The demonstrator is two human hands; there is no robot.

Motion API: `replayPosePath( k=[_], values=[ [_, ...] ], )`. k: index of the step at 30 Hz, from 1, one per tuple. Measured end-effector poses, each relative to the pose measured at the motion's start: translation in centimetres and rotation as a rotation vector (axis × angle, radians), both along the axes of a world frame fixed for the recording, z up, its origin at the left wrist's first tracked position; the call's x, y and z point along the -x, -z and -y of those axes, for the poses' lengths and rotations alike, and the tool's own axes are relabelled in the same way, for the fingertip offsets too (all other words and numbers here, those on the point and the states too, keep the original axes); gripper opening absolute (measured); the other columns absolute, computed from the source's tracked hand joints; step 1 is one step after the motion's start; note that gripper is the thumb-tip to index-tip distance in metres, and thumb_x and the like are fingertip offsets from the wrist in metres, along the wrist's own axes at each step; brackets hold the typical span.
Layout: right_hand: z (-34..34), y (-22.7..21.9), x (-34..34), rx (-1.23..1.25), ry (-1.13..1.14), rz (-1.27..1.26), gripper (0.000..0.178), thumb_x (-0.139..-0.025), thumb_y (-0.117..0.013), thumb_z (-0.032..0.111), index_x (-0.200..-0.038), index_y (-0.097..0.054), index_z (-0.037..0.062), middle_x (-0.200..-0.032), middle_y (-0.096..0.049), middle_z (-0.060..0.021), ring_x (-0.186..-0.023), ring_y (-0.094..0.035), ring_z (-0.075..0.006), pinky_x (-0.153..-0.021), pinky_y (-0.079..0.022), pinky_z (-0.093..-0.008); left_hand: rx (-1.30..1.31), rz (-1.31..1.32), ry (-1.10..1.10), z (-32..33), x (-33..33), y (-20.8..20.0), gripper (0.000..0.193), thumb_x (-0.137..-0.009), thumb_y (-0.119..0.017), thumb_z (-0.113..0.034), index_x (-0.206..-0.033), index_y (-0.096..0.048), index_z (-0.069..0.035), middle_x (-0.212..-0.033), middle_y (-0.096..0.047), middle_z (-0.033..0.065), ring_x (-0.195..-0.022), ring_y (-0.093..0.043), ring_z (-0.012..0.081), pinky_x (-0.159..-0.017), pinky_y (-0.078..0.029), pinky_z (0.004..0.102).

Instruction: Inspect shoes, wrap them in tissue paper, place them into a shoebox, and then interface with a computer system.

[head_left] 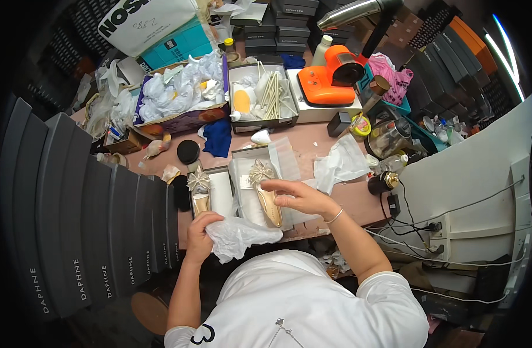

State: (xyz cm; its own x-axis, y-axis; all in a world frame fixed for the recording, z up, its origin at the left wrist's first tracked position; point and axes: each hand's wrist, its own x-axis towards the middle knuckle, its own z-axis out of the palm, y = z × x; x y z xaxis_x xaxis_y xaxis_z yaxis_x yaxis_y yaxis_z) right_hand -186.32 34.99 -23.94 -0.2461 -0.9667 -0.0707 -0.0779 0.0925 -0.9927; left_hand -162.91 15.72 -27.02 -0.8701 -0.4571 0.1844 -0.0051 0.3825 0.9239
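My left hand [200,233] is closed on a crumpled, translucent white plastic bag [240,236] at the table's near edge. My right hand [306,199], fingers stretched out and thumb apart, is over a gold shoe [268,210] with a sparkling bow-like ornament. Whether the fingertips touch the shoe, I cannot tell. That shoe lies in an open, paper-lined shoebox [238,159]. Just left, a matching shoe [200,187] lies in a grey box part beside a white panel [221,194], its lower end partly hidden by my left hand.
Stacked grey shoeboxes [69,214] wall the left side. Behind the work area stand a box of crumpled plastic [185,87], a tray of white sticks [270,95] and an orange machine stand [321,87]. White tissue [341,162], bottles and cables [416,232] lie to the right.
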Motion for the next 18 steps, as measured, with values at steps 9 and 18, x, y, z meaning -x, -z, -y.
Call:
replayPosePath(
  k=[9, 18],
  values=[
    [3.0, 1.9, -3.2, -0.054, -0.04, 0.174, 0.021, -0.084, -0.062, 0.01, -0.104, -0.062, 0.0017, -0.084, -0.062, -0.0026, -0.077, -0.054, -0.0067, -0.07, -0.045, -0.0273, -1.008, -0.016, 0.264, -1.5, 1.6, -0.9, 0.045, -0.095, -0.051, -0.022, -0.13, -0.044, 0.004, -0.12, -0.054, 0.009, -0.11, -0.051, 0.0145, -0.091, -0.042, 0.0276],
    [1.3, 2.8, -6.9, 0.134, -0.178, -0.99, 0.038, -0.077, -0.06, 0.009, -0.114, -0.06, 0.0145, -0.092, -0.056, -0.0059, -0.077, -0.061, -0.0219, -0.059, -0.05, -0.0331, -1.432, 0.075, -0.177, -4.5, 0.0, 5.7, 0.038, -0.089, -0.053, -0.022, -0.121, -0.053, 0.0, -0.113, -0.061, 0.0108, -0.1, -0.061, 0.0215, -0.086, -0.051, 0.0336]
  ],
)
